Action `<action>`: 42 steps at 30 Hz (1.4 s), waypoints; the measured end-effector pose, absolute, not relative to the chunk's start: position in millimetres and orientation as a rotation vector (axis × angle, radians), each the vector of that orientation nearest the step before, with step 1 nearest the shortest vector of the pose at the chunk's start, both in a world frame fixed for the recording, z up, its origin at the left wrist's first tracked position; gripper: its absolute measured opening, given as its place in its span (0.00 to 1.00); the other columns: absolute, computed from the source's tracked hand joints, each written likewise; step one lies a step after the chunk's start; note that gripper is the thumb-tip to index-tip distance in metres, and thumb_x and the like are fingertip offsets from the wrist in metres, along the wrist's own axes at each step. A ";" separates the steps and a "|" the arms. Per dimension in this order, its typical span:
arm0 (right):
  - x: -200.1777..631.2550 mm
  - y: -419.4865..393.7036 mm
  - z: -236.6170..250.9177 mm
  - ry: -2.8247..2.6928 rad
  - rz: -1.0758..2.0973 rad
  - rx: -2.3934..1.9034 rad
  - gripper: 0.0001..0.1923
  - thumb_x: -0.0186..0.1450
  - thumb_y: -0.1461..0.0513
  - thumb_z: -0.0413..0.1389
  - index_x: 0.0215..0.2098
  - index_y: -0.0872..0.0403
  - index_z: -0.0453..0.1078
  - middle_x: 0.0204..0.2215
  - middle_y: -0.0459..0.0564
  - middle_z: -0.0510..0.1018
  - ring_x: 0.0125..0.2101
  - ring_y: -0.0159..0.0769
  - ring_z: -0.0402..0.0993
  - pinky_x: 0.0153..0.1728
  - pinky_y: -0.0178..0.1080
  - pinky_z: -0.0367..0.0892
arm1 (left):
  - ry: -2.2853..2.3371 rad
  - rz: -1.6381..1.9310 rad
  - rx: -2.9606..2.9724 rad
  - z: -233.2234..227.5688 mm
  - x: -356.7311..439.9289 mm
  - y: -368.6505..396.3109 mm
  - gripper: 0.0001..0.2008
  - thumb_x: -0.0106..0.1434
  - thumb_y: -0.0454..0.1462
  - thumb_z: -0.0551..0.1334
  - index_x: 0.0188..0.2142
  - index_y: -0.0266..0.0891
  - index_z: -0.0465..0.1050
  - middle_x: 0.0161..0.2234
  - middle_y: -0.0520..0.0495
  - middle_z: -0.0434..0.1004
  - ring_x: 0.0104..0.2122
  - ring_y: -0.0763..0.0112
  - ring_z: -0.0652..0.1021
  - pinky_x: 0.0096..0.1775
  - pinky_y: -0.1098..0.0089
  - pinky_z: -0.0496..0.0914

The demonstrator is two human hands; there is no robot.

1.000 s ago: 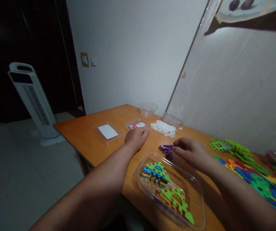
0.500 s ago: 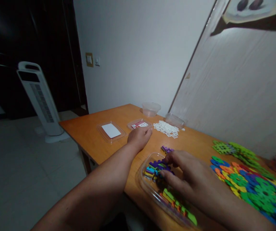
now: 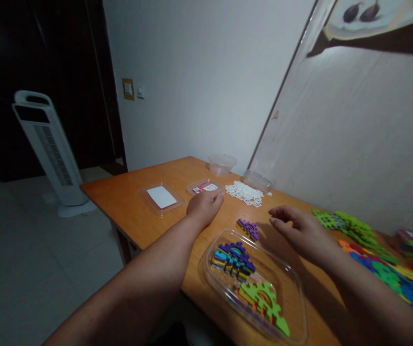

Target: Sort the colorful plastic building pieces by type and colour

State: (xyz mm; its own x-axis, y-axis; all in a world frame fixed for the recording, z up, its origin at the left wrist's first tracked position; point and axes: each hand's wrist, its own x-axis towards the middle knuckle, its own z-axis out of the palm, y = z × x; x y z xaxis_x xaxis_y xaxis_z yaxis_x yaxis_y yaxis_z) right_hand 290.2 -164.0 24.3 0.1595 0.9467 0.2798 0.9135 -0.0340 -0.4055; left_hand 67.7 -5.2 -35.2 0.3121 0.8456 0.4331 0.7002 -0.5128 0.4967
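My left hand [image 3: 203, 206] rests loosely curled on the orange table [image 3: 130, 206], holding nothing, just in front of a small clear lid with a red and white card [image 3: 204, 187]. My right hand [image 3: 298, 230] hovers open and empty above the table, to the right of a small purple gear piece [image 3: 249, 228]. In front of both hands lies a clear plastic tray [image 3: 293, 307] with two stacks of flat foam gear pieces, one topped with purple [image 3: 236, 254], the other topped with green [image 3: 262, 300].
A clear lid with a white card [image 3: 161, 197], a pile of white lattice pieces [image 3: 245, 192] and two clear tubs [image 3: 222, 164] lie farther back. Several coloured gear pieces [image 3: 382, 269] spread along the wall at right. A white tower fan [image 3: 50, 154] stands on the floor left.
My right hand carried purple gear pieces from the table into the tray, laid them on the far stack, then lifted away empty. My left hand stayed put.
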 end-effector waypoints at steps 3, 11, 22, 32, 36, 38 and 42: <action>296.8 -149.3 10.9 -1.806 0.163 -1.959 0.24 0.67 0.53 0.52 0.54 0.59 0.72 0.50 0.61 0.79 0.48 0.50 0.76 0.48 0.49 0.69 | 1.388 0.988 2.378 -34.9 67.4 -4.7 0.30 0.71 0.54 0.45 0.32 0.43 0.80 0.31 0.44 0.81 0.27 0.67 0.72 0.27 0.66 0.48; 275.2 -133.6 -3.0 -1.930 0.425 -1.931 0.25 0.63 0.53 0.58 0.56 0.56 0.72 0.48 0.57 0.81 0.44 0.46 0.78 0.44 0.43 0.72 | 1.390 0.967 2.398 -33.4 66.3 -4.0 0.30 0.71 0.54 0.45 0.34 0.43 0.81 0.32 0.44 0.81 0.27 0.66 0.72 0.27 0.66 0.49; 266.0 -175.4 38.9 -1.859 0.432 -1.798 0.19 0.62 0.59 0.57 0.51 0.54 0.73 0.40 0.51 0.81 0.36 0.38 0.75 0.34 0.38 0.69 | 1.381 0.977 2.396 -36.6 66.8 -2.0 0.29 0.70 0.54 0.46 0.34 0.43 0.81 0.32 0.44 0.82 0.28 0.66 0.73 0.28 0.66 0.50; 218.7 -253.4 68.3 -2.093 0.634 -1.762 0.14 0.62 0.61 0.60 0.47 0.42 0.74 0.40 0.45 0.82 0.37 0.39 0.78 0.36 0.37 0.75 | 1.411 0.955 2.375 -35.1 66.3 -3.3 0.28 0.70 0.54 0.47 0.37 0.44 0.81 0.34 0.44 0.82 0.30 0.65 0.74 0.29 0.67 0.53; 217.6 -257.4 65.9 -2.109 0.574 -1.799 0.15 0.60 0.60 0.62 0.46 0.41 0.75 0.40 0.45 0.82 0.37 0.40 0.79 0.35 0.38 0.76 | 1.423 0.955 2.386 -34.9 66.7 -3.3 0.28 0.71 0.53 0.46 0.38 0.44 0.81 0.34 0.44 0.82 0.31 0.65 0.74 0.29 0.67 0.52; 223.5 -255.2 66.3 -2.088 0.545 -1.771 0.12 0.62 0.58 0.60 0.45 0.42 0.75 0.40 0.46 0.82 0.37 0.39 0.78 0.36 0.38 0.75 | 1.412 0.956 2.393 -35.0 66.6 -3.1 0.28 0.71 0.53 0.46 0.38 0.44 0.81 0.34 0.44 0.82 0.30 0.65 0.74 0.29 0.67 0.52; 249.6 -236.1 65.4 -2.003 0.501 -1.745 0.10 0.68 0.54 0.54 0.42 0.49 0.74 0.36 0.49 0.81 0.36 0.38 0.76 0.36 0.37 0.72 | 1.399 0.953 2.392 -34.2 66.4 -3.3 0.29 0.71 0.54 0.45 0.36 0.43 0.81 0.33 0.43 0.81 0.29 0.65 0.74 0.28 0.66 0.51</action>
